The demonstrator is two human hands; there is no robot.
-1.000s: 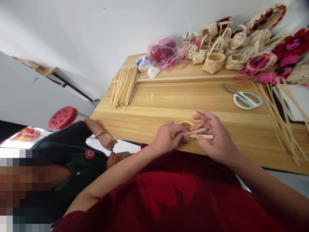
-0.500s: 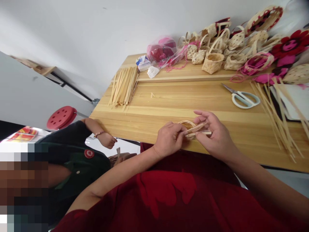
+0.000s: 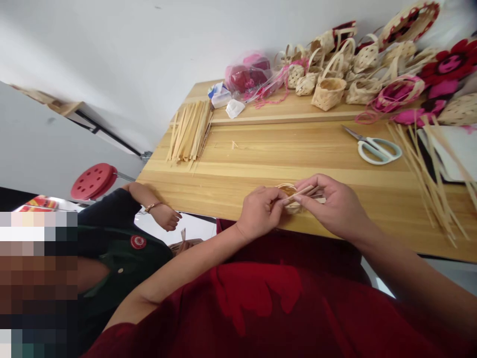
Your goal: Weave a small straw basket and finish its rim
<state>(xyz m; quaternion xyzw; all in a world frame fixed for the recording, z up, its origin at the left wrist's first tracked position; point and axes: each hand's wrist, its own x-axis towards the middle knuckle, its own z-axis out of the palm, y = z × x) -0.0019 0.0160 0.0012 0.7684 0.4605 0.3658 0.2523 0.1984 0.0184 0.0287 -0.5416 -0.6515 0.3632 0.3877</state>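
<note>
A small unfinished woven basket (image 3: 291, 205) of pale bamboo strips sits between my hands, just above the table's near edge. My left hand (image 3: 259, 214) grips its left side with the fingers curled around it. My right hand (image 3: 330, 206) pinches several flat bamboo strips (image 3: 307, 194) that stick out of the weave. The fingers of both hands nearly meet and hide part of the basket. Its rounded rim shows at the top.
A wooden table holds a bundle of cut strips (image 3: 190, 132), white-handled scissors (image 3: 376, 150), long loose strips (image 3: 428, 174), and woven baskets (image 3: 328, 94) along a raised board. A co-worker's hands (image 3: 166, 219) are at the left, near a red stool (image 3: 93, 181).
My hands have drawn closer together around the basket. The strips now tilt further into the weave, and the basket sits more tightly between my fingers.
</note>
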